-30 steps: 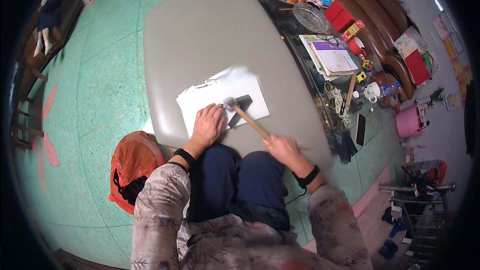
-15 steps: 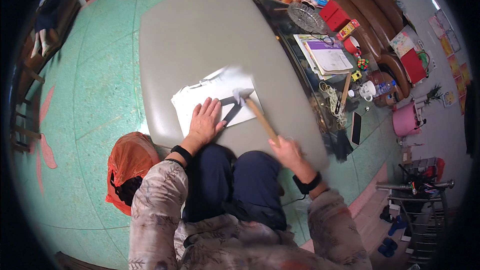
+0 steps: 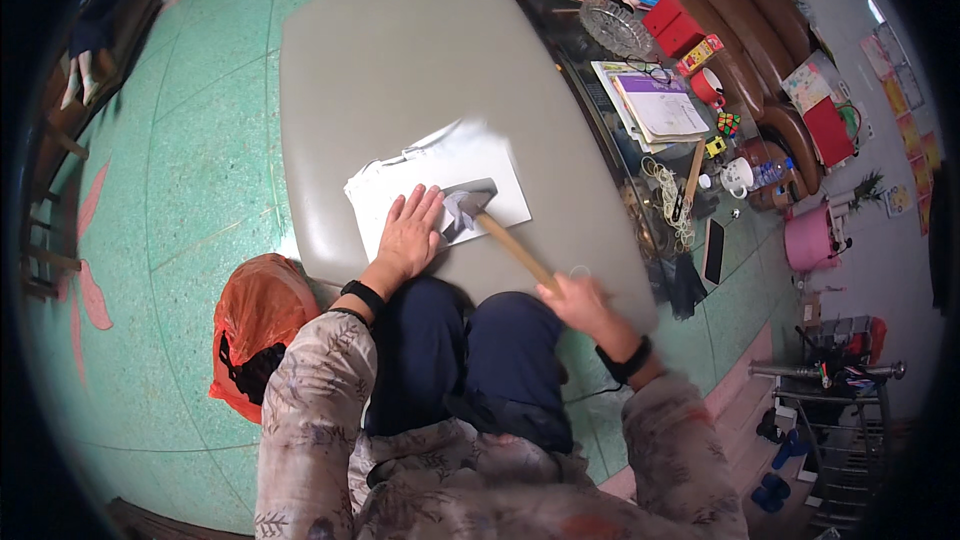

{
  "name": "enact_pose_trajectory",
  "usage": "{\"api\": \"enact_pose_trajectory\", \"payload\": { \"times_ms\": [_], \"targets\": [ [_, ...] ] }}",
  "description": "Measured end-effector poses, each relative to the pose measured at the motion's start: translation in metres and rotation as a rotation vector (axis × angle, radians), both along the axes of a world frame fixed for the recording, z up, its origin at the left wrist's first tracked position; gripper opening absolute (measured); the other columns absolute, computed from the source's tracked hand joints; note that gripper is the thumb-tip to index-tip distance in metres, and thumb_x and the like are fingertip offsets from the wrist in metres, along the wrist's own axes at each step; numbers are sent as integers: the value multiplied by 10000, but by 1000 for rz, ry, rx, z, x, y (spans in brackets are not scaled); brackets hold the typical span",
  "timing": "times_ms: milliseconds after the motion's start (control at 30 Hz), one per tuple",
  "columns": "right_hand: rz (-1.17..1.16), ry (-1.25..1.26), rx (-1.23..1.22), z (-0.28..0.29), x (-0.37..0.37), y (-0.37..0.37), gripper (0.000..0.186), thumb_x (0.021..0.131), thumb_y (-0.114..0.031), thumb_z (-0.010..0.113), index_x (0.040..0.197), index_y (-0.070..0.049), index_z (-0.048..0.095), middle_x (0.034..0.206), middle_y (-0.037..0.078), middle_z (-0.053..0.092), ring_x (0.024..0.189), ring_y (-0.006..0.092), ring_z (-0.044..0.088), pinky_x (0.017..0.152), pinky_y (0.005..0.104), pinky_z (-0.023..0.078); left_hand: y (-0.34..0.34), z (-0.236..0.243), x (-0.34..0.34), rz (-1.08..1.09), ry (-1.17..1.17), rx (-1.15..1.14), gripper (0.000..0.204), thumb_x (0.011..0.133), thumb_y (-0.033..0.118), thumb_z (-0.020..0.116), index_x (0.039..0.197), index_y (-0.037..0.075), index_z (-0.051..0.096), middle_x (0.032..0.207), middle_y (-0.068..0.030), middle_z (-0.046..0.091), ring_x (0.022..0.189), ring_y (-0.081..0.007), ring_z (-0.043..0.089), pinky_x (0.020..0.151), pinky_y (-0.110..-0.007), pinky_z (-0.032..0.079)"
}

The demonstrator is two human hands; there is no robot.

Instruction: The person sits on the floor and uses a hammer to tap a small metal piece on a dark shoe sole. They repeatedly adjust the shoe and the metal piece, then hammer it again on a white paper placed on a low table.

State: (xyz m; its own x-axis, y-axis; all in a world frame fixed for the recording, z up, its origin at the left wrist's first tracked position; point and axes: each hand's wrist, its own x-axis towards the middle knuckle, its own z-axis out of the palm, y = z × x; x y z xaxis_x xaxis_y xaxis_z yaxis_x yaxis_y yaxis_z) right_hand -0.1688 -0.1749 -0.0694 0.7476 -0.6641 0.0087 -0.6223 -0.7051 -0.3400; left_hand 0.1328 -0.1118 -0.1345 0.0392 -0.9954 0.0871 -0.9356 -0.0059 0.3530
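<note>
My left hand lies flat with its fingers stretched out, on a white sheet or folded stack of paper. The paper rests near the front edge of a large grey-beige padded bench, in front of my knees. In my right hand is the wooden handle of a hammer. Its head, whitish grey and blurred, is down at the paper just right of my left fingertips, with a dark patch around it. What lies under the head, if anything, is hidden.
An orange plastic bag with dark contents stands on the green floor at left. To the right, a glass table carries notebooks, a glass bowl, a white mug, a phone and cords.
The hammer head has swung down and slightly left onto the paper, from a raised position. My left hand stays on the paper almost unmoved.
</note>
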Motion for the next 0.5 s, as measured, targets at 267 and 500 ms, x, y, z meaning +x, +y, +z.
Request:
{"api": "enact_pose_trajectory", "payload": {
  "times_ms": [267, 500],
  "targets": [
    [-68, 38, 141, 6, 3, 2, 377, 839, -336, 615, 678, -2, 544, 561, 208, 546, 517, 397, 552, 487, 459, 443, -3, -7, 1, 66, 34, 3, 606, 872, 339, 470, 1394, 87, 293, 1449, -74, 289, 1368, -251, 195, 1102, -442, 161],
    [-219, 54, 90, -14, 15, -7, 381, 857, -349, 576, 710, 2, 561, 600, 224, 562, 580, 416, 566, 549, 485, 455, -6, 6, -7, 44, -143, 33, 630, 870, 398, 477, 1382, 69, 312, 1453, -72, 280, 1371, -255, 185, 1105, -453, 147]
  ]
}}
